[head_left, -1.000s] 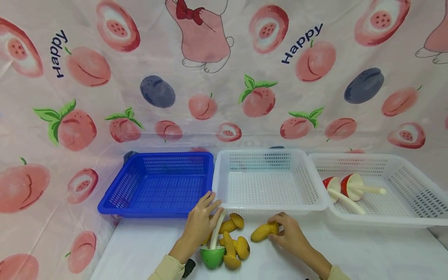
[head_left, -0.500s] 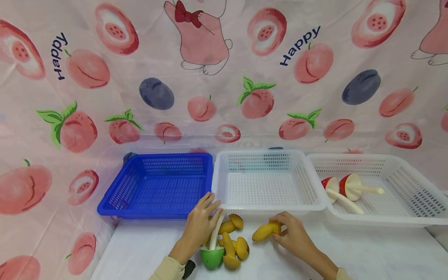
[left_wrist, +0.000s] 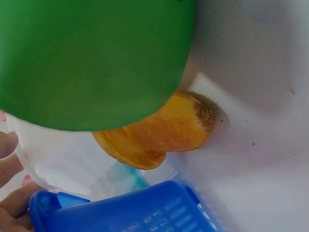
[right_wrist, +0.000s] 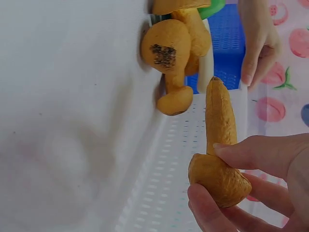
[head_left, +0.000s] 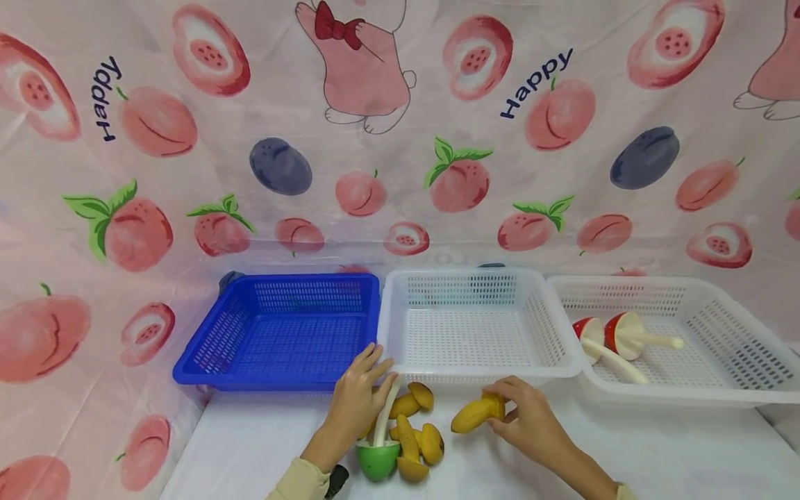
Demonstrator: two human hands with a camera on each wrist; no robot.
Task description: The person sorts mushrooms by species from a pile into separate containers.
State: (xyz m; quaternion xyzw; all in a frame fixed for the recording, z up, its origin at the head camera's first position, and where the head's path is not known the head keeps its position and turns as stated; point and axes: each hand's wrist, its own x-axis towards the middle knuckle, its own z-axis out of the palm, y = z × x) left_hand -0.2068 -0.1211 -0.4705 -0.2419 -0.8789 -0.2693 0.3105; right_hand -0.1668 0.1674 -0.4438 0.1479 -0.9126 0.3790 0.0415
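My right hand (head_left: pixel 525 413) pinches a yellow-brown toy mushroom (head_left: pixel 473 414) by its cap, thumb against the stem side, stem pointing left in the head view; the right wrist view shows the mushroom (right_wrist: pixel 220 125) in the fingers. My left hand (head_left: pixel 357 399) rests by the meeting rims of the blue basket (head_left: pixel 275 380) and the middle white basket (head_left: pixel 481 371). Under it leans a toy mushroom with a green cap (head_left: pixel 378 462) and pale stem; the right wrist view shows a gap between stem and hand. Several more yellow-brown mushrooms (head_left: pixel 412 451) lie beside it.
A second white basket (head_left: pixel 687 397) at the right contains two red-capped toy mushrooms (head_left: pixel 625 337) with pale stems. The three baskets stand in a row at the back of the white table (head_left: pixel 662 458), before a fruit-printed cloth (head_left: pixel 400 153).
My right hand has shifted slightly right with the yellow-brown mushroom in its fingers. The left hand and the other mushrooms stay where they were.
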